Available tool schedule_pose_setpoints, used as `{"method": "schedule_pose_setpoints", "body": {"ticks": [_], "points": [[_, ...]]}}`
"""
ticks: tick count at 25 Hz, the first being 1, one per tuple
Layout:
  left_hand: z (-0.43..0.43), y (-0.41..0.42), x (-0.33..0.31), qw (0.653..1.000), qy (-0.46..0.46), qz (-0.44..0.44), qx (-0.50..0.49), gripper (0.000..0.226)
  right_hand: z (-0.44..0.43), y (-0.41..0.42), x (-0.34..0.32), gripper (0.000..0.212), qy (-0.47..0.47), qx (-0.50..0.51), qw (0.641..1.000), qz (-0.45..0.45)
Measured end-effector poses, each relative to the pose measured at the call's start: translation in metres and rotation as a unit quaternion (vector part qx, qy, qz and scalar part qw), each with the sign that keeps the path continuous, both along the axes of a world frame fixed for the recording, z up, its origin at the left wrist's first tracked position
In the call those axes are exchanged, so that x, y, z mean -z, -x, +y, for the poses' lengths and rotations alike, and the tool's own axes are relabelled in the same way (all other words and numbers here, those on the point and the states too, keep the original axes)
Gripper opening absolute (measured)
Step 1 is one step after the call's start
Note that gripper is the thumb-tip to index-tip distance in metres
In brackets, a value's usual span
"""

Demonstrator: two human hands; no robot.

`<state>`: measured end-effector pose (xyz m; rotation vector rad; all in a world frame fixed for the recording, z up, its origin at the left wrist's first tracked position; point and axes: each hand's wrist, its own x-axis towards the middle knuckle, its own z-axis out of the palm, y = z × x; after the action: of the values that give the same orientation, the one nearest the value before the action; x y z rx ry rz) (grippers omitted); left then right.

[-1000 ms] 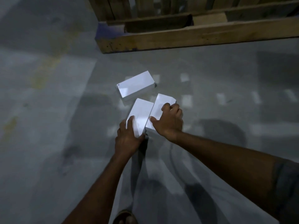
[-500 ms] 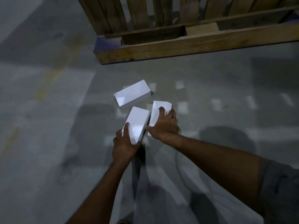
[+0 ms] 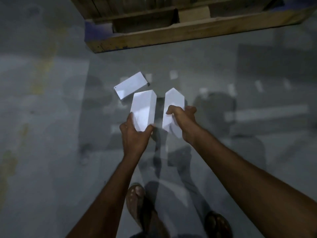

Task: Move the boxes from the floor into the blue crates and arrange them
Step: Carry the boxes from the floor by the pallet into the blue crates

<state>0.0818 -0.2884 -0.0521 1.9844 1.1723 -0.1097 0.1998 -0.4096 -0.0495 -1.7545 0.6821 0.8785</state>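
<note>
Grey floor (image 3: 51, 117): left hand (image 3: 134, 140) grips left box (image 3: 143, 109), right hand (image 3: 183, 121) right box (image 3: 173, 100), lengthwise away.

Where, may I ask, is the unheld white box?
Head view: unheld box on the floor left of centre, just beyond the left-held box, before the wooden pallet.

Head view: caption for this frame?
Left hand grips the left box, right hand the right box; third box lies on floor.

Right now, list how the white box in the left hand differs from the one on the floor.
The white rectangular box in the left hand is gripped aloft; the white rectangular box on the grey floor lies untouched. The held box points away from the person; the floor box lies angled across. Both are plain white, similarly shaped.
</note>
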Motion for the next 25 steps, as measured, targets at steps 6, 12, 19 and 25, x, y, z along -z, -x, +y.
{"method": "schedule_pose_setpoints", "body": {"ticks": [6, 12, 19, 25], "points": [[-0.053, -0.008, -0.196, 0.997, 0.038, -0.064, -0.006, 0.086, -0.081, 0.006, -0.192, 0.068, -0.097, 0.092, 0.991, -0.003], [-0.127, -0.009, -0.425, 0.985, 0.072, -0.159, 0.014, 0.073, -0.157, 0.016, -0.413, 0.077, -0.141, 0.107, 0.981, -0.080], [-0.226, 0.029, -0.633, 0.964, 0.070, -0.237, 0.097, 0.072, -0.263, 0.064, -0.613, 0.068, -0.146, 0.118, 0.963, -0.192], [-0.277, 0.062, -0.734, 0.932, 0.058, -0.310, 0.180, 0.068, -0.356, 0.138, -0.733, 0.069, -0.162, 0.150, 0.927, -0.303]]}}
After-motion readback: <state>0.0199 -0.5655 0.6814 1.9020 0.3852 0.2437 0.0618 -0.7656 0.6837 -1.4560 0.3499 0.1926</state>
